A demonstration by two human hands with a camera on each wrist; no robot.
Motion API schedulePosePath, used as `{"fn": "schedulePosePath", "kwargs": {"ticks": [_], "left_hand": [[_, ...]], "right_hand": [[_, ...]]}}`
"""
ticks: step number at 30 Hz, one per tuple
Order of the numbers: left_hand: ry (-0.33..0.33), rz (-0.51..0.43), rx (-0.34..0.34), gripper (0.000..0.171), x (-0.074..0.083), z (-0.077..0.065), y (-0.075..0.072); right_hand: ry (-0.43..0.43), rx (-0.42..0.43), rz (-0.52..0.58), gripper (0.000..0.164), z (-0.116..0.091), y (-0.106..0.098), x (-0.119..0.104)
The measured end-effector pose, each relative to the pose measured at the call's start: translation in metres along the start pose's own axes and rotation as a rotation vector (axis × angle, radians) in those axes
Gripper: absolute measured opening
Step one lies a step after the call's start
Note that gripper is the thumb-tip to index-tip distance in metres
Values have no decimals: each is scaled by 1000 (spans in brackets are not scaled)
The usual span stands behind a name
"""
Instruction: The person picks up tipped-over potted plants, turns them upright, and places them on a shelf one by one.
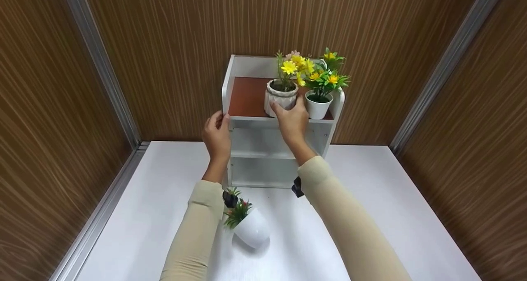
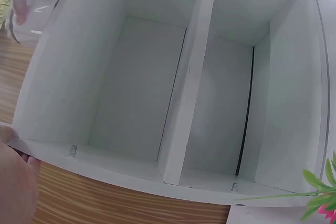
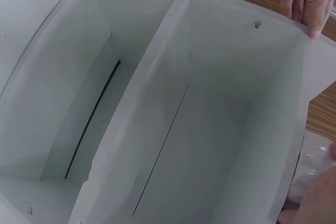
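A small white shelf unit (image 1: 227,85) with a reddish-brown top stands against the back wall. My left hand (image 1: 218,135) holds the front edge of its left side panel, thumb in front and fingers behind; the left wrist view shows this hand (image 2: 17,184) at the panel's corner. On the top board, my right hand (image 1: 294,120) grips a ribbed off-white flowerpot (image 1: 283,98) with yellow and pink flowers, thumb on its front and fingers at its right. Close beside that hand stands a smooth white flowerpot (image 1: 318,109) with yellow-orange flowers and green leaves.
On the white table (image 1: 173,182), in front of the shelf unit, a rounded white flowerpot (image 1: 253,229) lies tilted, its leafy plant (image 1: 238,216) partly behind the left sleeve. Two bare compartments (image 2: 142,82) show below the top board. Wood-patterned walls (image 1: 164,67) enclose the table.
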State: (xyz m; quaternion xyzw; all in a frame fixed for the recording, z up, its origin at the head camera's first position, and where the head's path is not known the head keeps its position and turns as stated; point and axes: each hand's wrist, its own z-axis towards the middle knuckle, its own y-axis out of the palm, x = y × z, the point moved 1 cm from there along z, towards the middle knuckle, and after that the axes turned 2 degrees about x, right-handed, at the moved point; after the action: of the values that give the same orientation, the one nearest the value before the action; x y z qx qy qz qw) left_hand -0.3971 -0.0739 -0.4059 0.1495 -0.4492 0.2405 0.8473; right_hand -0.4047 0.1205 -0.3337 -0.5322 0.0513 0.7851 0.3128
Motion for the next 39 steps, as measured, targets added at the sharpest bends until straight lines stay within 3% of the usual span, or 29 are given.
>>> {"fn": "schedulePosePath", "kwargs": {"ticks": [11, 19, 29, 39], "left_hand": [[-29, -14, -18, 33, 0, 1, 0], [-27, -14, -24, 33, 2, -1, 3], [-28, -16, -31, 33, 3, -3, 5], [-28, -5, -23, 34, 2, -2, 5]], "right_hand": [[25, -47, -52, 80, 4, 2, -1], [21, -46, -3, 84, -4, -4, 0], [-97, -59, 66, 82, -38, -39, 12], [-108, -144, 160, 85, -89, -76, 38]]}}
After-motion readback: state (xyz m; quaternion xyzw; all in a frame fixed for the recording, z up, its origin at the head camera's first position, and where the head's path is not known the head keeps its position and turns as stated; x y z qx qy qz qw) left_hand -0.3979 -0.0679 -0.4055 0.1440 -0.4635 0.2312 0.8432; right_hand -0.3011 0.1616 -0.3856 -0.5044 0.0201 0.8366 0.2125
